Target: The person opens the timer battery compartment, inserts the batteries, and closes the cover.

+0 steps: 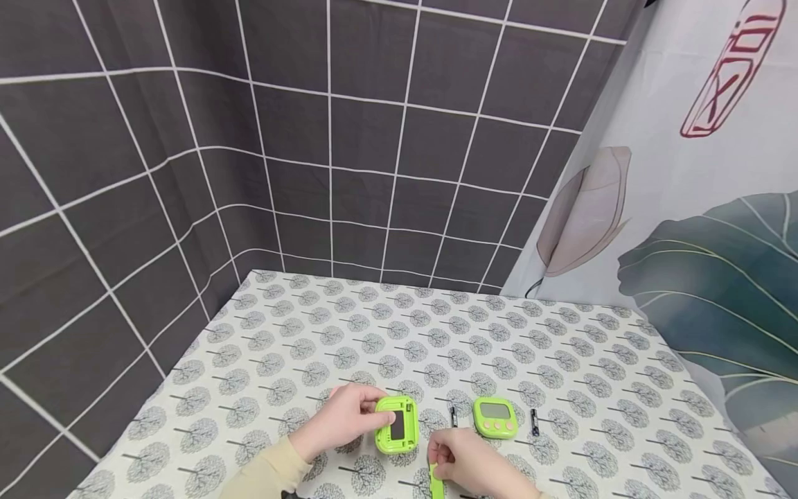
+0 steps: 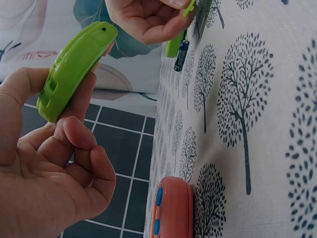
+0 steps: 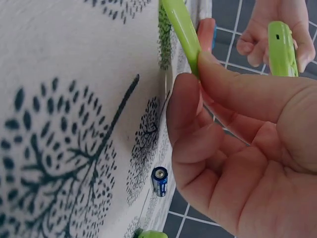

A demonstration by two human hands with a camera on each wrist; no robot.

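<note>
My left hand (image 1: 349,416) grips a green electronic timer (image 1: 409,443), thumb over its face. The side facing the head camera shows a dark panel and recessed slots; in the left wrist view the timer (image 2: 74,74) is seen edge-on. Lower right of it, my right hand (image 1: 464,461) pinches a thin green cover (image 1: 436,484) between thumb and fingers, low over the cloth. The same cover (image 3: 183,29) rises from the fingertips in the right wrist view. A small dark-blue battery (image 1: 454,416) lies just beyond the right hand.
Another green timer (image 1: 495,417), with a grey screen and pink buttons, lies right of the battery. A second battery (image 1: 535,422) is beside it. In the left wrist view a coral-pink device (image 2: 173,208) with blue buttons rests on the tree-print cloth (image 1: 374,343). Dark checked curtain (image 1: 368,138) stands behind.
</note>
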